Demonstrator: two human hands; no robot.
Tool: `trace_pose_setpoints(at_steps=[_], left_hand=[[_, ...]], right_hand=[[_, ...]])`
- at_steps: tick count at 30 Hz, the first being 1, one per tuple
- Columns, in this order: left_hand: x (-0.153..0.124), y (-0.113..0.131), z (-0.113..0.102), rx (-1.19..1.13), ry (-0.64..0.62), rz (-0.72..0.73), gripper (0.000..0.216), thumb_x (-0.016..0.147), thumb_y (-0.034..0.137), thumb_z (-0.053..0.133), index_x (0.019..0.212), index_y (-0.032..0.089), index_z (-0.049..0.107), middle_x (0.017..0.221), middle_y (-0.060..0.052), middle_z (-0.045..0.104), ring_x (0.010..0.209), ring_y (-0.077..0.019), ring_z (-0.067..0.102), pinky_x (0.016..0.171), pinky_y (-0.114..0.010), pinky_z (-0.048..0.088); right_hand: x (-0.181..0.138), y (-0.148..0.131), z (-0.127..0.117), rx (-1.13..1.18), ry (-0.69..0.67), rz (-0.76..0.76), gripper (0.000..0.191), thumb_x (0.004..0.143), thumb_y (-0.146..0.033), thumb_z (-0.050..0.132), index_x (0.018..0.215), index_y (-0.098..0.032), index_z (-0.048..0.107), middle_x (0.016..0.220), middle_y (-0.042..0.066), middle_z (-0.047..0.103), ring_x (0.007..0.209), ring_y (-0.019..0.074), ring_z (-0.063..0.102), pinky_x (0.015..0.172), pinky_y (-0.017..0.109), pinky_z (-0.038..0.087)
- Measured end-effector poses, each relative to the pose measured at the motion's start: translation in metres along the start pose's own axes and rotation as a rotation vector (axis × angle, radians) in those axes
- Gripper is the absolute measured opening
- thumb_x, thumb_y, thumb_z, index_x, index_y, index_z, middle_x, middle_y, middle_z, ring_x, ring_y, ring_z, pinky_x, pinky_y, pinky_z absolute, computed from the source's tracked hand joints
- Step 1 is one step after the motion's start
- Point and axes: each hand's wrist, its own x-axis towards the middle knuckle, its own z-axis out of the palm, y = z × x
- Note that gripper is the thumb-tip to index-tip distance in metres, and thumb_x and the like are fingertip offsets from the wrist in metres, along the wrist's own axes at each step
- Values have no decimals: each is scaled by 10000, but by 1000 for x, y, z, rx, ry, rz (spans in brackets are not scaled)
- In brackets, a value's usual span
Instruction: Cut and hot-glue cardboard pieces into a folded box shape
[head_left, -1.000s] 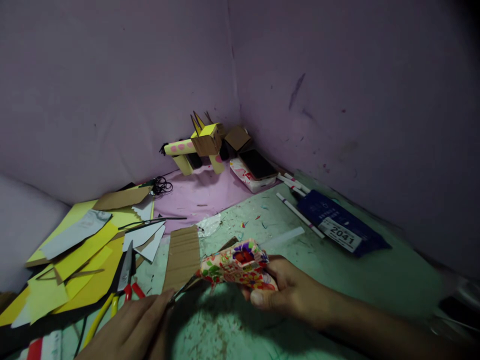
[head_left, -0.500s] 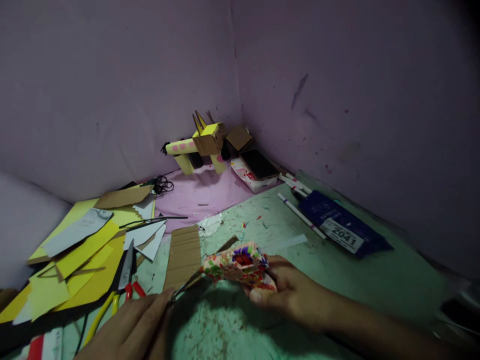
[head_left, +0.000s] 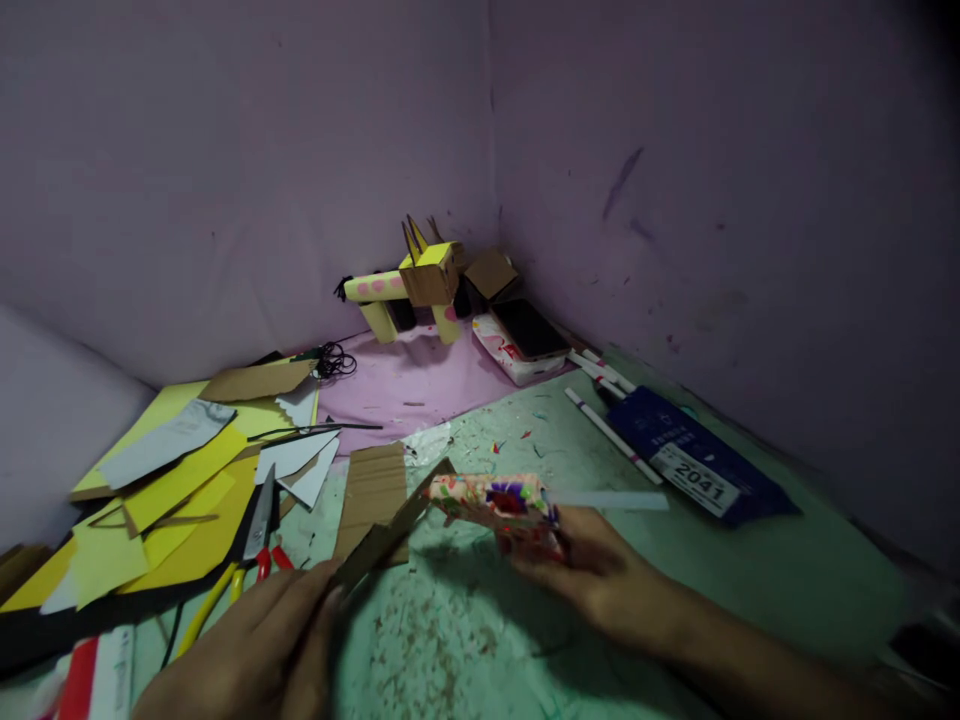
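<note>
My right hand [head_left: 596, 575] is wrapped around a glue gun [head_left: 487, 498] covered in a bright floral pattern. A translucent glue stick [head_left: 619, 500] juts from its rear. Its front end points left and meets, or nearly meets, the tip of a narrow cardboard strip [head_left: 405, 520]; whether they touch I cannot tell. My left hand [head_left: 247, 640] pinches that strip by its near end, holding it at a slant above the table. Under and behind the strip lies a flat piece of corrugated cardboard [head_left: 371, 485].
Scissors [head_left: 262, 520] and yellow-handled pliers or cutters [head_left: 210, 605] lie beside my left hand, near yellow paper pieces [head_left: 187, 480]. A paper-and-cardboard giraffe-like animal [head_left: 420, 280] stands at the back. A phone [head_left: 529, 328] and a blue packet [head_left: 690, 450] are to the right.
The glue gun has shifted slightly right and turned more level. The cardboard strip is now seen more broadside, its far end raised. The view has swung a little left.
</note>
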Motion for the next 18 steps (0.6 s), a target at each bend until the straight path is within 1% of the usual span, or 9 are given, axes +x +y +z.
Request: trace_pose_setpoints(at_steps=[2, 4, 7, 10, 14, 16, 18], left_hand=[[3, -3, -5, 8, -51, 22, 278, 848, 337, 513, 1089, 254, 625, 892, -3, 732, 694, -165, 710, 482, -217, 564], [6, -2, -8, 19, -65, 35, 265, 851, 318, 507, 1076, 245, 624, 878, -11, 732, 680, -168, 711, 468, -221, 568], [9, 4, -11, 51, -46, 23, 244, 862, 293, 490, 1065, 251, 618, 851, -19, 728, 666, -165, 709, 436, -217, 554], [10, 9, -11, 55, -40, 12, 252, 871, 288, 481, 1090, 247, 599, 837, -22, 723, 661, -158, 705, 430, -213, 543], [11, 13, -13, 41, -57, 43, 240, 870, 287, 485, 1081, 232, 588, 842, -23, 722, 654, -152, 699, 459, -218, 545], [11, 15, -14, 48, -70, 53, 227, 866, 276, 488, 1063, 227, 589, 856, -21, 721, 660, -153, 697, 482, -231, 552], [12, 17, -15, 56, -79, 54, 237, 861, 256, 488, 1073, 214, 583, 856, -21, 717, 658, -153, 693, 487, -241, 552]], right_hand=[[0, 4, 2, 47, 40, 85, 161, 778, -303, 558, 865, -196, 642, 771, 11, 587, 719, 172, 533, 697, 327, 463], [1, 5, 3, 42, 32, 141, 163, 745, -306, 580, 843, -194, 647, 745, 5, 561, 701, 166, 506, 666, 315, 450], [3, 2, 4, 38, -15, 143, 209, 732, -299, 578, 903, -208, 659, 763, 12, 561, 728, 177, 498, 657, 307, 440], [4, -1, 4, 68, -37, 122, 215, 729, -300, 584, 910, -218, 666, 776, 19, 565, 745, 185, 496, 679, 313, 436], [4, 0, 8, 75, -34, 198, 142, 699, -309, 591, 778, -211, 656, 695, 6, 496, 672, 169, 441, 607, 301, 408], [2, 1, 10, 77, -27, 240, 125, 686, -321, 592, 710, -203, 623, 682, 0, 466, 663, 164, 421, 607, 304, 397], [1, 2, 12, 94, -30, 264, 134, 688, -331, 590, 719, -202, 607, 682, -2, 458, 677, 167, 424, 631, 313, 397]])
